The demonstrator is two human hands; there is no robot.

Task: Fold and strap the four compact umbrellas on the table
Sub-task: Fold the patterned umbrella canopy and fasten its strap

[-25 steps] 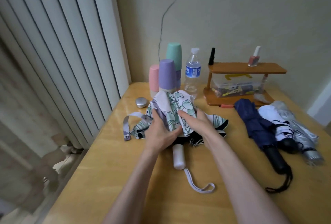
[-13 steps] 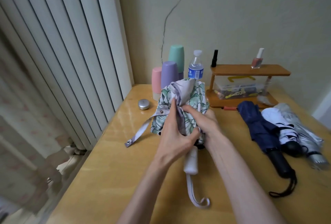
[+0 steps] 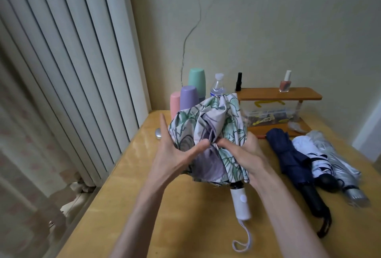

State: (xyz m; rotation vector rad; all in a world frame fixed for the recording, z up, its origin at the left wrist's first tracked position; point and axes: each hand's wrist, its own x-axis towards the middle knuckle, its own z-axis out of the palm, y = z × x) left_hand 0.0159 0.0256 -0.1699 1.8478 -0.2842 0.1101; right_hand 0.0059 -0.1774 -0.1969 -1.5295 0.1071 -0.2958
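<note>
The leaf-print umbrella [image 3: 212, 130] is held up off the table [image 3: 144, 200] between both hands, its green and lilac canopy bunched and its white handle [image 3: 240, 202] pointing down toward the person, with a pale wrist loop [image 3: 243, 239] hanging from the end. The left hand [image 3: 171, 154] lies against the canopy's left side with fingers straight and the thumb laid across the fabric. The right hand [image 3: 245, 154] grasps the canopy from the right, thumb pressed on the front folds and fingers wrapped behind. The 2 thumbs nearly meet at the middle of the cloth.

To the right of the right hand, 3 more umbrellas lie side by side on the table: a navy umbrella [image 3: 288, 154], a white umbrella [image 3: 307, 150] with dark stripes and a silver umbrella [image 3: 334, 158].

Beyond the hands stand 3 upturned cups, a pink cup [image 3: 174, 103], a purple cup [image 3: 189, 97] and a green cup [image 3: 197, 80], with a water bottle [image 3: 218, 86] beside them (its blue label is too blurred to read). Beyond the right hand a wooden shelf [image 3: 278, 93] carries a nail polish bottle [image 3: 285, 82] and a black bottle [image 3: 238, 82], with a clear box [image 3: 268, 111] under it. A small silver disc [image 3: 158, 134] lies just behind the left hand.
</note>
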